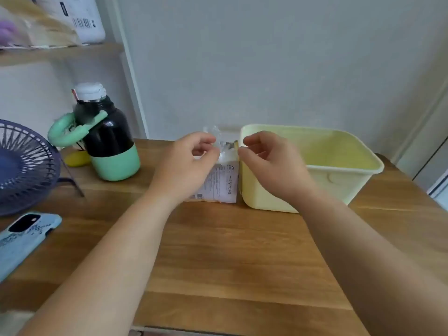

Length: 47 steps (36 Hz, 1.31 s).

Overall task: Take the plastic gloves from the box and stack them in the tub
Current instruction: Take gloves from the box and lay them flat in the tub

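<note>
Pinching a clear plastic glove (213, 135) above the box (224, 183) at mid-frame with the curled left hand (189, 161); with the right hand (266, 157) curled alongside, grip impossible to tell.

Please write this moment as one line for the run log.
left hand: pinches plastic glove over glove box | right hand: curled beside it, grip unclear | yellow tub: no gloves visible inside

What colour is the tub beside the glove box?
The tub is plain pale yellow with no pattern. The head view, the only one, shows it clearly.
</note>
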### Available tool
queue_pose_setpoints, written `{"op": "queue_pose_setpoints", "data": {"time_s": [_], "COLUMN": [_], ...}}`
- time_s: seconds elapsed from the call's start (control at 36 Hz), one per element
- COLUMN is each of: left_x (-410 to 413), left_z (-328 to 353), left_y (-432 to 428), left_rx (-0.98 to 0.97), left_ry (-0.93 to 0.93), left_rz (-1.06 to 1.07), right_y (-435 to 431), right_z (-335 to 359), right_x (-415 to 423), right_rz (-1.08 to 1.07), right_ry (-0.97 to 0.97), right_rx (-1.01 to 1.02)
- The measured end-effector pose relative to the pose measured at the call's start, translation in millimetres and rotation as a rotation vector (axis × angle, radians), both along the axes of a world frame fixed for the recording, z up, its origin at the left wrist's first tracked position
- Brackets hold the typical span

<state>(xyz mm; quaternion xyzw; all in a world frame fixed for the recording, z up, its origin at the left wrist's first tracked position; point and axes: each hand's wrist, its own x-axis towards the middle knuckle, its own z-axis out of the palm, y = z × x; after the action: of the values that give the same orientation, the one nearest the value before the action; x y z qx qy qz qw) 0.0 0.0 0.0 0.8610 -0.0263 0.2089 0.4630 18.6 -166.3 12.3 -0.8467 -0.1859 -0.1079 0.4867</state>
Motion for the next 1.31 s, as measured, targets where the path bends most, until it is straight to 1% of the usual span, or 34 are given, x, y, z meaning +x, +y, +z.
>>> {"op": "queue_pose_setpoints", "data": {"time_s": [0.08,0.14,0.22,0.28,0.33,0.39,0.44,0.5,0.58,0.61,0.64,0.67,0.72,0.75,0.83,0.89,0.92,0.94,0.97,1.03,1.14,1.22,1.31], "left_x": [9,16,29,33,37,42,51,57,63,65,65,65,67,68,65,60,59,59,58,56,48,43,38], "left_z": [-2,-2,-10,-17,-20,-19,-18,-16,-13,-13,-14,-15,-21,-25,-43,-58,-65,-72,-76,-76,-64,-60,-62], "left_y": [8,11,12,10,9,11,16,18,20,20,20,20,21,21,18,19,20,23,26,31,29,28,30], "left_rx": [0.136,0.246,0.374,0.404,0.413,0.385,0.367,0.370,0.395,0.397,0.390,0.374,0.327,0.301,0.225,0.259,0.305,0.360,0.417,0.495,0.569,0.583,0.559], "left_ry": [-0.032,-0.044,0.065,0.150,0.162,0.160,0.190,0.207,0.174,0.147,0.111,0.066,-0.052,-0.111,-0.312,-0.514,-0.581,-0.603,-0.588,-0.494,-0.318,-0.319,-0.368], "left_rz": [0.077,0.078,0.010,-0.047,-0.055,-0.062,-0.080,-0.096,-0.102,-0.105,-0.106,-0.103,-0.074,-0.039,0.106,0.214,0.236,0.232,0.218,0.195,0.162,0.131,0.093], "right_y": [5,7,10,12,12,9,6,5,12,16,21,26,34,37,39,38,38,39,40,42,41,39,39], "right_z": [2,4,0,-8,-16,-21,-25,-27,-28,-30,-31,-32,-32,-31,-34,-36,-37,-38,-38,-40,-36,-28,-19], "right_x": [5,11,21,27,32,40,53,62,63,61,59,57,55,54,58,57,57,58,57,57,53,48,43], "right_rz": [-0.013,-0.013,-0.047,-0.100,-0.162,-0.201,-0.230,-0.209,-0.213,-0.215,-0.199,-0.175,-0.144,-0.134,-0.055,-0.023,-0.027,-0.036,-0.041,-0.054,-0.057,-0.001,0.007], "right_ry": [-0.062,-0.090,-0.120,-0.143,-0.246,-0.338,-0.387,-0.471,-0.674,-0.704,-0.692,-0.636,-0.468,-0.393,-0.162,-0.117,-0.122,-0.127,-0.123,-0.092,0.008,0.060,0.084], "right_rx": [-0.058,-0.068,-0.140,-0.274,-0.439,-0.502,-0.527,-0.461,-0.233,-0.175,-0.122,-0.066,-0.001,-0.013,-0.141,-0.200,-0.202,-0.197,-0.196,-0.214,-0.247,-0.285,-0.432]}}
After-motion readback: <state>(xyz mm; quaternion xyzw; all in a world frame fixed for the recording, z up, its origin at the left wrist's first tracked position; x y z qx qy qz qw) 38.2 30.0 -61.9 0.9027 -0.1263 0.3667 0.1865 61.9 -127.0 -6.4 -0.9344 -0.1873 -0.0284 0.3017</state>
